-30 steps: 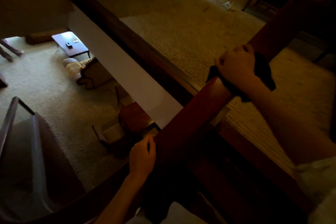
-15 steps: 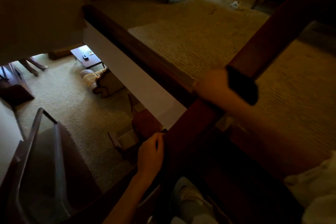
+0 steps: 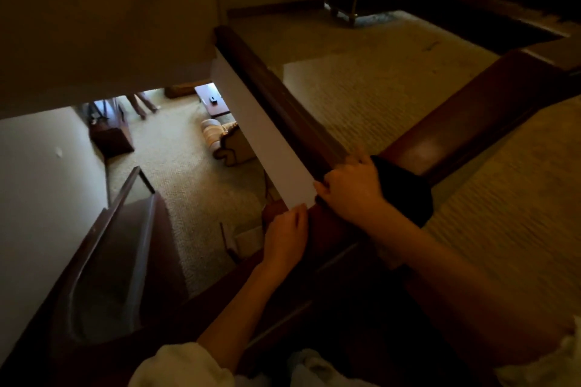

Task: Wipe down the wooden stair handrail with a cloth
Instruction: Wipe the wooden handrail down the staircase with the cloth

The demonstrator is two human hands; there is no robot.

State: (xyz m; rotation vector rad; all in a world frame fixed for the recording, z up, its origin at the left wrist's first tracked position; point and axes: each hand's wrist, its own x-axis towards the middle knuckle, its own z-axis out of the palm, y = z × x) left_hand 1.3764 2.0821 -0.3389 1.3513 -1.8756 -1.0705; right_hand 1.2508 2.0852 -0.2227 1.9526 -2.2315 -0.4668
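- Right hand [image 3: 352, 195] clamps dark cloth [image 3: 404, 188] over rail [image 3: 471, 122], mid-run; cloth partly under palm.
- Left hand [image 3: 286, 239] against rail's shadowed side; I cannot tell its grip.
- Lower rail lost in dark.

The handrail [image 3: 471, 122] runs bare beyond the cloth [image 3: 404, 193] — nearer, the left hand [image 3: 284, 240] blocks it.

Colours you see
Your cloth [image 3: 405, 195] is black. Your handrail [image 3: 456, 132] is red-brown. The carpet [image 3: 393, 97] at upper right is tan with thin stripes.
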